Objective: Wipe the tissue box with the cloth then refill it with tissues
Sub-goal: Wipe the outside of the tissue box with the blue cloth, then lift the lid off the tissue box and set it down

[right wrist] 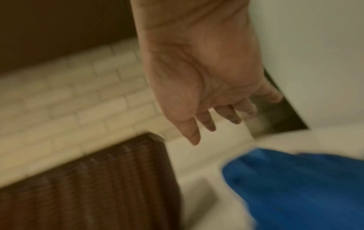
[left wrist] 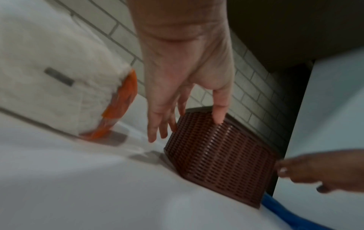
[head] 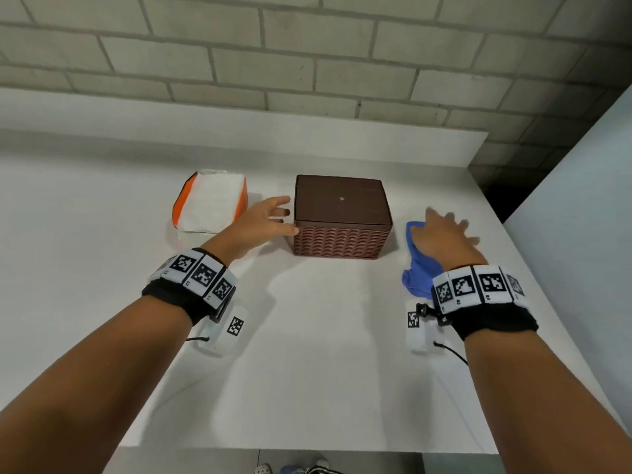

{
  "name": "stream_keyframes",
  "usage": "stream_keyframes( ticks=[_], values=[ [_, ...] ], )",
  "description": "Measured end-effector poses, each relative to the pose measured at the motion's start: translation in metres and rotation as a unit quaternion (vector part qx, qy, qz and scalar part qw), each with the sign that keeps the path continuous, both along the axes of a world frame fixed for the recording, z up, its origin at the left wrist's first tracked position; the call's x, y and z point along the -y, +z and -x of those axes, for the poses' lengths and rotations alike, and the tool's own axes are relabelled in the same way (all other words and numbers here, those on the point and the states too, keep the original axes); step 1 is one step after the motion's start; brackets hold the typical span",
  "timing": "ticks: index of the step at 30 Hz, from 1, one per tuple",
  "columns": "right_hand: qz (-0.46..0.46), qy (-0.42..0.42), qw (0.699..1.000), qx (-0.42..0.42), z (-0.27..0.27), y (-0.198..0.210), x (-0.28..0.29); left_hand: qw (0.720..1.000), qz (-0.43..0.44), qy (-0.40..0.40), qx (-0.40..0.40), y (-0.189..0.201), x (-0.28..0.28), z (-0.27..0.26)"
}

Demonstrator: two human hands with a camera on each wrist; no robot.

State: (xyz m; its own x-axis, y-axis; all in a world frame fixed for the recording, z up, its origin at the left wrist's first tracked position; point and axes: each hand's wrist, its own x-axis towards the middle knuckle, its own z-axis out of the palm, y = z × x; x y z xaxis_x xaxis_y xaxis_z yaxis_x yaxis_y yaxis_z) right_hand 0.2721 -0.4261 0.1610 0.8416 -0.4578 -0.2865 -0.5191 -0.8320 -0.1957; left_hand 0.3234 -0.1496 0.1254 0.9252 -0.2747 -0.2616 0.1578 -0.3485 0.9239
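The white tabletop (head: 307,354) is nearest, and both arms reach out over it. The step in hand looks like getting hold of the cloth (head: 419,268) so the wiping can start. The blue cloth lies in a bunch on the tabletop, just beside the right side of the tissue box (head: 342,220). The right hand (head: 441,241) is over the cloth with its fingers spread out and loose. Its grip is not closed on anything, and in the blurry right wrist view the cloth (right wrist: 295,186) sits below the fingers with a gap showing. To do this well, the right hand should come down, bunch the cloth up in the fingers and hold it tight so it does not slip while rubbing. The left hand (head: 265,220) is at the left side of the brown box, fingers straight, with the thumb at the near corner. It is not gripping, only reaching to steady the box. It should press there so the box does not slide. Farther left lies the pack of tissues (head: 210,206), near the box. Behind it all is a brick wall (head: 307,63).
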Motion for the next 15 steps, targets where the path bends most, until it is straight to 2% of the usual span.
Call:
stream_keyframes(
  ticks=[4,7,9,12,15],
  values=[
    [0.019,0.069,0.986,0.153,-0.008,0.045,-0.040,0.999,-0.009,0.046,0.024,0.000,-0.011,0.009],
    [0.022,0.140,0.972,0.188,-0.014,0.054,-0.066,0.998,-0.007,0.053,0.023,0.000,-0.015,0.015],
    [0.016,0.197,0.969,0.150,-0.019,0.053,-0.081,0.999,-0.009,0.044,0.027,-0.001,-0.013,0.016],
    [0.023,0.302,0.952,0.040,-0.027,0.043,-0.098,0.999,-0.038,0.000,0.038,-0.004,-0.003,0.010],
    [0.043,0.347,0.936,-0.031,-0.040,0.033,-0.113,0.996,-0.056,-0.058,0.029,-0.006,0.007,0.001]
  ],
)
